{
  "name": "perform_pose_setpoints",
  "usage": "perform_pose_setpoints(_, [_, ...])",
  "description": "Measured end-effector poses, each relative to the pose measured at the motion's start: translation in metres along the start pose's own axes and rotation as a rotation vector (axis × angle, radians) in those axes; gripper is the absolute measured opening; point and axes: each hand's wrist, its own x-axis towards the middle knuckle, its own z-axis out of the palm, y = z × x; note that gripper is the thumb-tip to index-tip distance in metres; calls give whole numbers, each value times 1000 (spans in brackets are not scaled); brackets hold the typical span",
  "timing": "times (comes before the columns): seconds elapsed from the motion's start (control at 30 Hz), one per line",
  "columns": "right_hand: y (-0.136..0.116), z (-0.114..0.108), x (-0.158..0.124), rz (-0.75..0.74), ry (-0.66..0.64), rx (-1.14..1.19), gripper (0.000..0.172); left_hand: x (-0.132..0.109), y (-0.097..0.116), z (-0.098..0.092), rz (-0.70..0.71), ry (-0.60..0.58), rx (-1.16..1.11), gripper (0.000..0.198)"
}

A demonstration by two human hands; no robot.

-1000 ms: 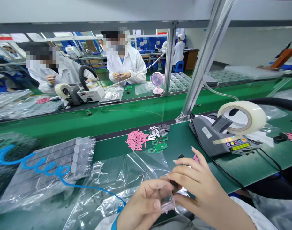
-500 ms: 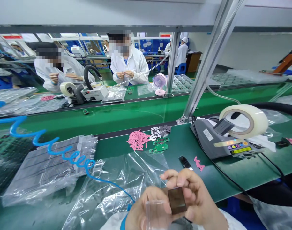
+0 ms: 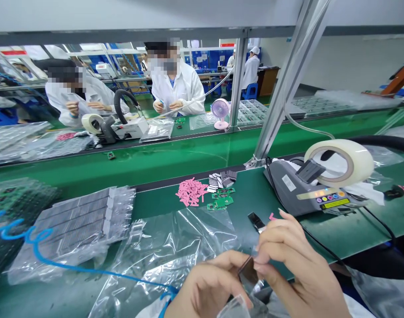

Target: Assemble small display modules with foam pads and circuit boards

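Observation:
Near the bottom of the head view, my left hand (image 3: pixel 205 287) is closed, pinching a small dark brown, glossy square piece (image 3: pixel 248 273) that is tilted nearly edge-on. A clear plastic piece (image 3: pixel 234 308) also sits in its lower fingers. My right hand (image 3: pixel 297 260) pinches at the right edge of the dark square with thumb and fingertip. A faint translucent glint shows there, but what the fingertips grip is too small to make out. Just beyond the right hand lie a black strip (image 3: pixel 255 221) and a pink strip (image 3: pixel 272 216), partly covered.
A clear plastic sheet (image 3: pixel 162 238) covers the bench ahead. Beyond are pink strips (image 3: pixel 190 192), white-and-black strips (image 3: pixel 215 182) and green circuit boards (image 3: pixel 220 203). A tape dispenser (image 3: pixel 291 190) stands right, bagged grey trays (image 3: pixel 79 221) left. A blue coiled cord (image 3: pixel 99 270) runs to my left wrist.
The dark square has turned from facing me to nearly edge-on, with my left fingers now pinching it. My right hand has shifted right and rotated over its edge. The blue cord has dropped lower.

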Motion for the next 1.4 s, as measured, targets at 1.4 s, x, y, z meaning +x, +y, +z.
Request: perform_pose_setpoints(1.4, [7,12,-17,27,-38,-83,14,-5,-4,-14,-40,-50,313,30])
